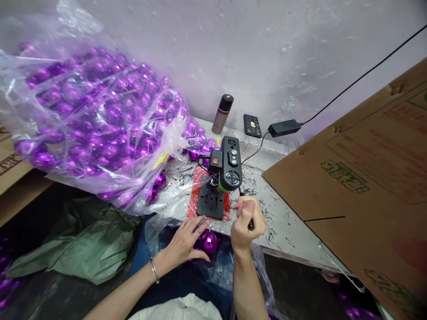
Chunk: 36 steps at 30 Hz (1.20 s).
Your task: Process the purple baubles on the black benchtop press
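Observation:
A small black machine (230,164) with a red switch stands on the white table, its slotted base plate (211,202) resting on a red sheet (192,200). My right hand (248,218) is wrapped round the black handle of its lever (251,225). My left hand (187,240), a bracelet on its wrist, has its fingers spread near the front edge of the base. Just beside my left thumb, a shiny purple ball (210,242) lies in clear plastic over my lap; I see no ball gripped in that hand.
A big clear bag of purple balls (100,115) fills the left. Behind the machine are a spray can (223,114), a phone (252,126) and a black power adapter (284,128) with its cord. A cardboard box (363,178) leans in from the right.

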{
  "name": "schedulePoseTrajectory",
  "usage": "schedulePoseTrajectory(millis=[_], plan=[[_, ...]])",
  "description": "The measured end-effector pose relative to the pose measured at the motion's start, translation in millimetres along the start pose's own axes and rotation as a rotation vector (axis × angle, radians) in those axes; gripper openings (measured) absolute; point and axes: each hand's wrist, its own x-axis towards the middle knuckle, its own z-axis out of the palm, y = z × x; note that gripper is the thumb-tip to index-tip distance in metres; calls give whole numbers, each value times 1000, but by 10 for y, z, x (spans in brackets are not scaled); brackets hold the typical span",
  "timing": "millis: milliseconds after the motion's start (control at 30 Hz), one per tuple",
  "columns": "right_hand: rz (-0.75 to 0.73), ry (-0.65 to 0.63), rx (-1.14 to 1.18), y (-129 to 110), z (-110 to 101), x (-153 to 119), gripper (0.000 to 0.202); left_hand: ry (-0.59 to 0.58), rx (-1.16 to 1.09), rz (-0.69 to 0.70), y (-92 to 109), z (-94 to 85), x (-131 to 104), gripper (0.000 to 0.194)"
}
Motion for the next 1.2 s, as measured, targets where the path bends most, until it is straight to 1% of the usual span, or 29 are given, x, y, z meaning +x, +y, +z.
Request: schedulePoseTrajectory(millis=[33, 67, 100, 133, 167, 200, 233, 267, 300, 333, 400, 467, 533, 600, 700, 767, 867, 933, 967, 1000, 1067, 1133, 1167, 1200], plan=[[-8, 2, -1, 9, -1, -8, 42, 12, 27, -9, -36, -77, 12, 93], [-15, 5, -1, 17, -2, -15, 42, 51, 60, -47, -107, -167, 61, 86], [-20, 9, 1, 26, -3, -20, 43, 110, 104, -110, -208, -271, 140, 73], [-25, 13, 7, 34, -3, -25, 43, 177, 167, -202, -333, -386, 238, 57], [-29, 14, 14, 41, -3, -29, 43, 242, 241, -322, -470, -508, 343, 47], [-32, 13, 19, 48, -2, -33, 43, 285, 324, -441, -607, -630, 443, 44], [-36, 11, 22, 54, -2, -36, 43, 276, 406, -549, -732, -746, 528, 44], [-39, 7, 22, 58, -2, -40, 43, 232, 477, -632, -835, -849, 591, 44], [-43, 3, 21, 61, -2, -43, 42, 162, 533, -685, -913, -933, 631, 45], [-46, -1, 16, 63, -1, -46, 42, 75, 573, -712, -964, -996, 650, 48], [-56, -1, 4, 63, -1, -49, 41, -90, 605, -713, -998, -1064, 645, 53], [-62, -4, -4, 61, 0, -50, 41, -193, 604, -694, -980, -1077, 625, 55], [-66, -9, 0, 59, 1, -48, 40, -238, 583, -671, -953, -1060, 623, 54], [-67, -9, 14, 58, 3, -47, 39, -242, 545, -638, -938, -1032, 644, 46], [-73, -11, 28, 59, 3, -47, 39, -194, 470, -603, -938, -989, 675, 37], [-76, -21, 29, 61, 0, -50, 39, -169, 437, -604, -946, -974, 670, 39], [-74, -28, 24, 67, -4, -54, 39, -205, 414, -623, -966, -982, 634, 53], [-71, -29, 21, 71, -5, -55, 39, -209, 362, -621, -970, -994, 623, 55], [-73, -27, 23, 71, -5, -53, 39, -179, 307, -617, -964, -996, 629, 55], [-76, -28, 24, 71, -4, -50, 39, -124, 230, -616, -948, -993, 644, 55], [-81, -31, 23, 67, -1, -41, 39, 63, 2, -636, -885, -965, 696, 62], [-83, -30, 17, 62, 1, -30, 39, 248, -329, -677, -788, -902, 763, 72], [-84, -27, 15, 60, 2, -25, 39, 308, -517, -703, -735, -856, 794, 74], [-85, -25, 16, 58, 2, -21, 39, 339, -704, -732, -684, -801, 818, 74]])
